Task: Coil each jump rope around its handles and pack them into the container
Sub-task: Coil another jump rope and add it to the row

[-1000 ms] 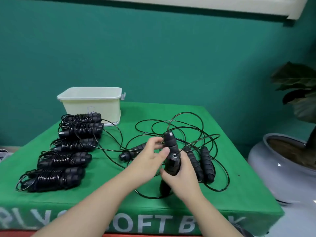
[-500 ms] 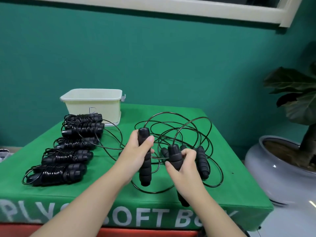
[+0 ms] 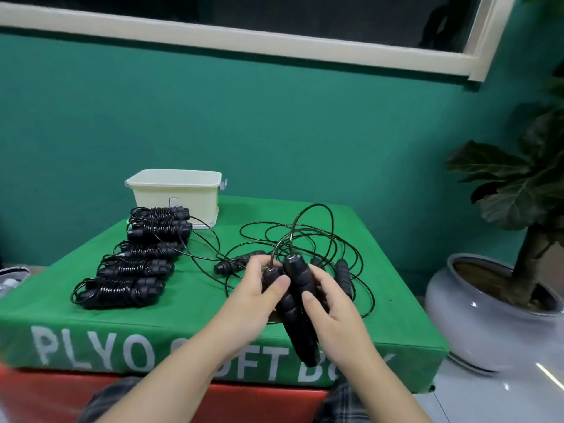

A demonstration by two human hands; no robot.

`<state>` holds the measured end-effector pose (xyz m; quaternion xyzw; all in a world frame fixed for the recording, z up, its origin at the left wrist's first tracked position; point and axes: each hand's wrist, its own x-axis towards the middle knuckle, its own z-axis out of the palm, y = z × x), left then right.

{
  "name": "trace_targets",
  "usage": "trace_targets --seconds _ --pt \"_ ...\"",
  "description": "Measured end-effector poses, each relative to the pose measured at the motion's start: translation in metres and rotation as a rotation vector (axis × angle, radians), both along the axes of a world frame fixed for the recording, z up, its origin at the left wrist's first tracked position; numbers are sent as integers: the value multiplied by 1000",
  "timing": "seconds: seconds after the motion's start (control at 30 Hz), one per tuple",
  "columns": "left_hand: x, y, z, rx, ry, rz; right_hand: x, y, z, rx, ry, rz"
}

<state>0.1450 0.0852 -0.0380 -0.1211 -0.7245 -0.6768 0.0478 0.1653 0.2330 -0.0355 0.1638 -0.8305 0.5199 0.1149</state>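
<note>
Your left hand [image 3: 259,288] and your right hand [image 3: 328,297] both grasp the pair of black ribbed foam handles [image 3: 297,303], pressed side by side, caps up, just in front of the near edge of the green padded box [image 3: 91,315]. The left thumb lies over the shorter-looking handle; the right fingers curl around the longer one. From the caps the thin black glossy cord [image 3: 308,218] rises in a springy arc towards 12 o'clock and falls into a loose tangle on the box. I judge the cord stiff and slippery, so it will want to uncoil; hold the soft foam firmly in one hand and lead the cord near the caps with the other. The handles look light.

At 1 o'clock another loose black handle [image 3: 343,271] lies in the tangle, and at 11 o'clock one more [image 3: 238,261]. From 9 to 11 o'clock five coiled black rope bundles [image 3: 137,268] lie in a row. Behind them, at 11 o'clock, stands the pale cream plastic container [image 3: 174,196].

On the front of the box you can read "PLYO" and part of "SOFT BOX"; your arms cover some letters
</note>
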Motion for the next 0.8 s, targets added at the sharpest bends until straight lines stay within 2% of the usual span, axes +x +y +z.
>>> trace_targets --seconds 0.33,0.47,0.63,0.73,0.8 --pt "48 -4 10 -113 64 24 40 10 0 91 -4 30" --pt "54 -11 7 -138 92 112 40 5 3 215 45 69" --pt "60 -9 11 62 42 192 49 -11 3 409 53 118" --pt "64 -11 14 164 22 270 47 -14 -8 571 196 42" --pt "65 -14 20 266 -23 312 40 -12 -19 598 272 -44"
